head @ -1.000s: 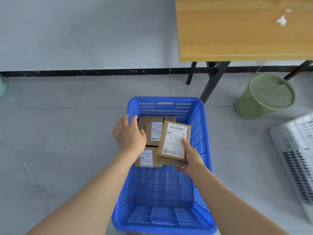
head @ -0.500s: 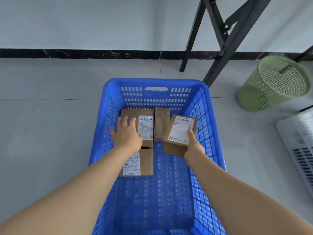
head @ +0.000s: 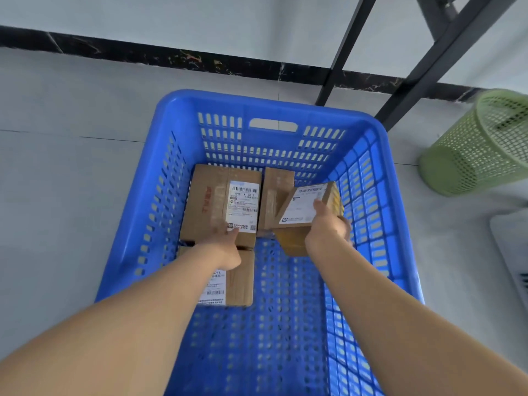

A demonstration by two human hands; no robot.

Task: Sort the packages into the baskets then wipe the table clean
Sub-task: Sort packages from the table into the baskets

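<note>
A blue basket [head: 274,110] sits on the tiled floor. The right hand [head: 325,232] grips a labelled package [head: 303,207], thumb on the label and fingers curled beneath. It is tilted just inside the basket's right wall, near the far right corner. The left hand [head: 224,241] rests flat on the near edge of a large box [head: 211,201] in the far left corner, fingers stretched and holding nothing. A narrow box [head: 278,184] stands between the two, and another labelled box [head: 237,281] lies against the left wall under the forearm. A green mesh bin [head: 480,150] stands beyond the right side.
</note>
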